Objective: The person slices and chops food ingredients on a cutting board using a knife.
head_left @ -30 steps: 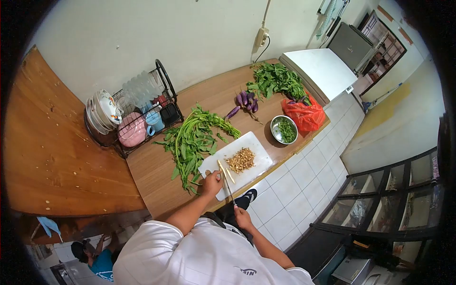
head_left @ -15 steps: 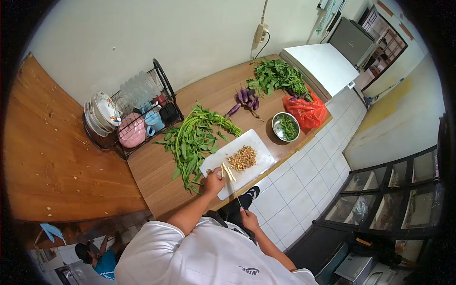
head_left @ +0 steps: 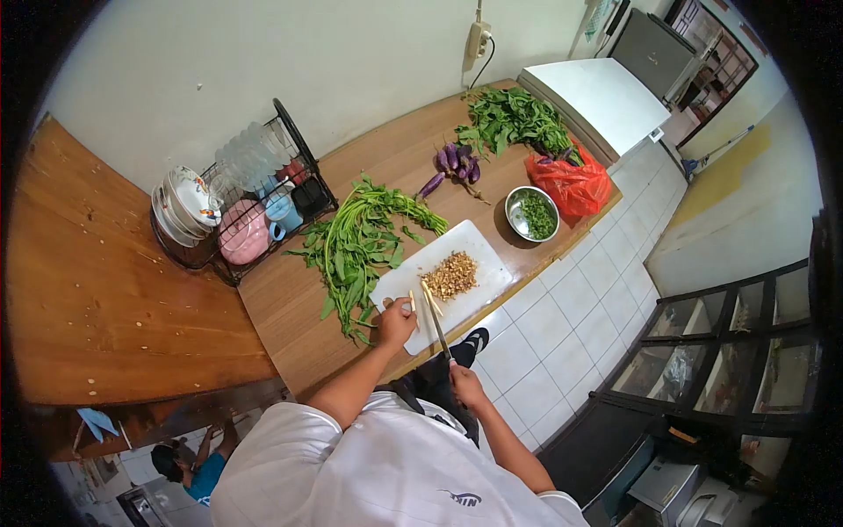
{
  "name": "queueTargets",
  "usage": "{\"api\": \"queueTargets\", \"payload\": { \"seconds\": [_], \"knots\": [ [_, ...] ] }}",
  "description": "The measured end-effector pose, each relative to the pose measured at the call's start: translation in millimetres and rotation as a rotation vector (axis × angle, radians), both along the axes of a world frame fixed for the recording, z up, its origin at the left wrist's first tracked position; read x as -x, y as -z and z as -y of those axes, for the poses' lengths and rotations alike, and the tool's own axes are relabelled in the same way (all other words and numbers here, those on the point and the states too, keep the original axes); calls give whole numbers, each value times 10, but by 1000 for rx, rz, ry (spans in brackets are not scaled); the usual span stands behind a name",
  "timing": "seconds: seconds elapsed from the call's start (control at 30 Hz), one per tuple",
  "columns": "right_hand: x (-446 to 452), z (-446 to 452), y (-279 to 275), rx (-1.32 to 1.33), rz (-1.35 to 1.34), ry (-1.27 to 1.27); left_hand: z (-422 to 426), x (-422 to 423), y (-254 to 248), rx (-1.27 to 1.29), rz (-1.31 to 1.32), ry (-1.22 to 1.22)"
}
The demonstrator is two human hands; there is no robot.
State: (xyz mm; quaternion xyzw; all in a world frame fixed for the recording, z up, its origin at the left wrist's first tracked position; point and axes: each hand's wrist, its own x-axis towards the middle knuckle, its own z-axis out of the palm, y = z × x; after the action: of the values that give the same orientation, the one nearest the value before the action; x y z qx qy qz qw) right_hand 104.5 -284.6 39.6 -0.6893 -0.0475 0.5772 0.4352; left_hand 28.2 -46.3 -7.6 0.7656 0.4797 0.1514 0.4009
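My left hand is closed at the near left end of the white cutting board, its fingertips pinching a pale yellowish strip. The strip's exact kind is too small to tell. In my right hand is the handle of a knife, its blade angled over the board, right of my left hand. Another pale strip or two lie against the blade, partly hidden by it. A heap of chopped golden-brown bits sits mid-board.
Leafy green stems lie left of the board. Behind it are purple eggplants, a metal bowl of chopped greens, more leaves and a red plastic bag. A dish rack stands far left. Another person is lower left.
The knife has moved up and forward onto the board, its blade now beside the strips. My left hand keeps its place, with one strip apart from the others. The view has shifted slightly.
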Motion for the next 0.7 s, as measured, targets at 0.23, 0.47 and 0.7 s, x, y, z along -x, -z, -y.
{"api": "queueTargets", "payload": {
  "seconds": [0.23, 0.47, 0.7],
  "knots": [
    [168, -195, 570, 0, 409, -148, 9, -15, 67, 21, 31, -32],
    [49, -206, 347, 36, 429, -218, -23, 8, 345, 121, 72, -22],
    [102, -375, 207, 133, 584, -322, -4, -26, 318, 16, 34, -41]
  ]
}}
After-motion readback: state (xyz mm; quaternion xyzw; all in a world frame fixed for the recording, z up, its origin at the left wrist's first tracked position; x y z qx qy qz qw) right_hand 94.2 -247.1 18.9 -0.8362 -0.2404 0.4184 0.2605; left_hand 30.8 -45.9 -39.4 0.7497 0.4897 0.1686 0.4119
